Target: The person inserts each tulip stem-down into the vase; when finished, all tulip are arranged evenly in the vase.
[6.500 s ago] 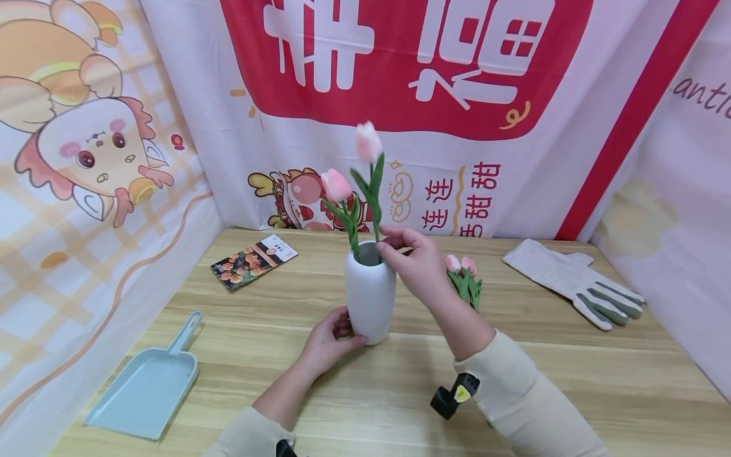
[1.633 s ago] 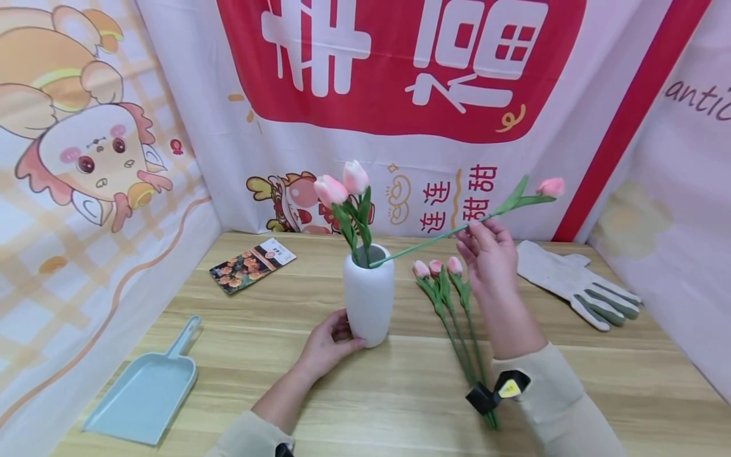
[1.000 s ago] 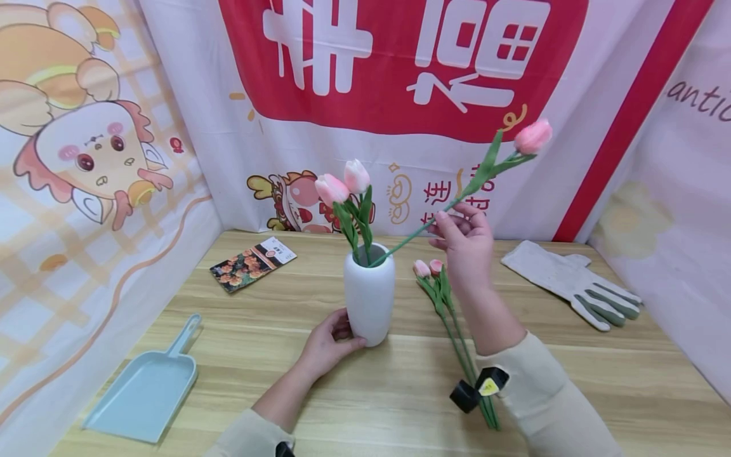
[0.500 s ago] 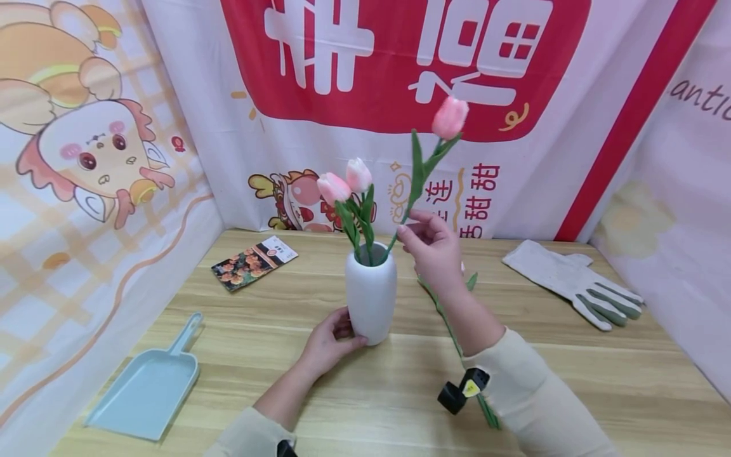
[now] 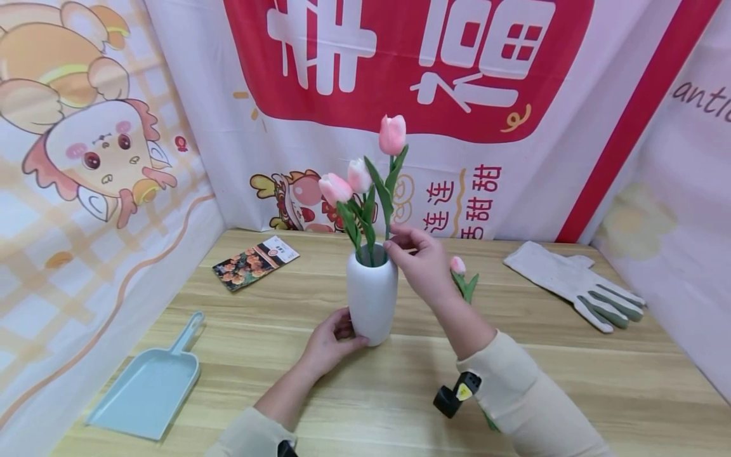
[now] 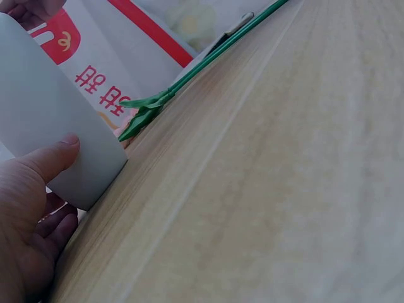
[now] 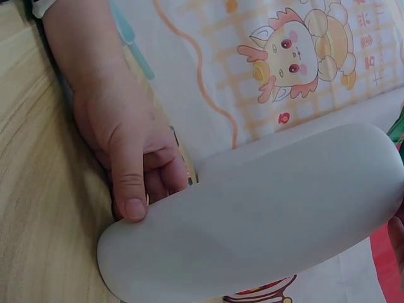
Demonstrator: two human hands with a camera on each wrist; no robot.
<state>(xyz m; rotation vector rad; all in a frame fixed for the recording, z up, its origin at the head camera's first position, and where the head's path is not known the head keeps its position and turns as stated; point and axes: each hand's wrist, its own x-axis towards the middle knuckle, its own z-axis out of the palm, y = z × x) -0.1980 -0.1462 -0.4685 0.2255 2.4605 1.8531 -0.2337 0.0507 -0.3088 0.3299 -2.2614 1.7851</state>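
Note:
A white vase (image 5: 372, 300) stands upright on the wooden table (image 5: 571, 368). My left hand (image 5: 330, 343) grips its base, thumb on the wall (image 6: 53, 158) (image 7: 129, 183). Two pink tulips (image 5: 345, 184) stand in it. My right hand (image 5: 417, 257) pinches the stem of a third, taller pink tulip (image 5: 392, 134) just above the vase mouth, the stem going down into the opening. Behind that hand one more pink tulip (image 5: 459, 266) lies on the table; its green stem (image 6: 208, 60) shows in the left wrist view.
A light blue dustpan (image 5: 150, 387) lies at the front left. A seed packet (image 5: 255, 261) sits behind the vase to the left. Grey work gloves (image 5: 577, 282) lie at the back right. Printed cloth walls (image 5: 114, 158) close in the table on three sides.
My right hand swung the third tulip from leaning far right to upright and lowered its stem into the vase. The left hand stayed on the vase.

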